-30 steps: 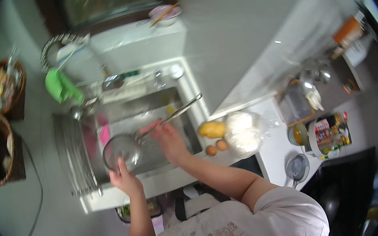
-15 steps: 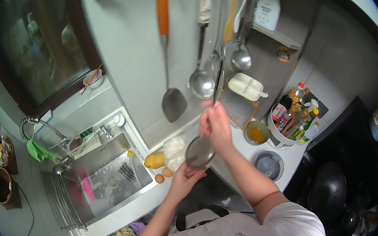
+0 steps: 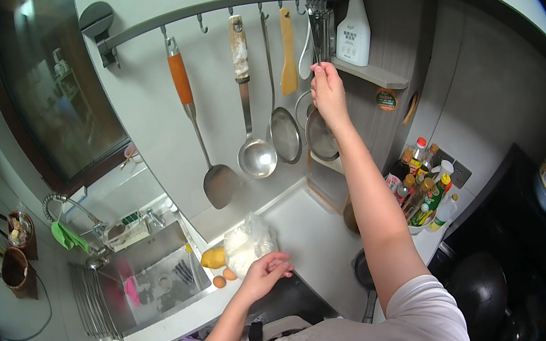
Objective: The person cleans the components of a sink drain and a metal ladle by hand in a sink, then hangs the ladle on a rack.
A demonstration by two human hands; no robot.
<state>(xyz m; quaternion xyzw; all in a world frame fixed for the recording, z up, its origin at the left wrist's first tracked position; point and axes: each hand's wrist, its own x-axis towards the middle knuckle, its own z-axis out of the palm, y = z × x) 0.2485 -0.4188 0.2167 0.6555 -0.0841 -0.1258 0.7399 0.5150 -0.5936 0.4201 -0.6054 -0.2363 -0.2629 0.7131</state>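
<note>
Rail: your right hand [image 3: 328, 90] is raised to the hook rail [image 3: 212, 9].
Strainer: the strainer [image 3: 320, 134] hangs below those fingers (handle vertical), which pinch its top.
Left hand [image 3: 266, 271]: open, empty, above the counter [image 3: 308, 234] beside 1 plastic bag [image 3: 246, 242].

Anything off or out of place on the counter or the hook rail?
Nothing stands out. Utensils hang straight on the rail; the right hand holds the strainer handle up at the hooks. The plastic bag, potato and two eggs sit by the sink, near the left hand. No spills.
</note>
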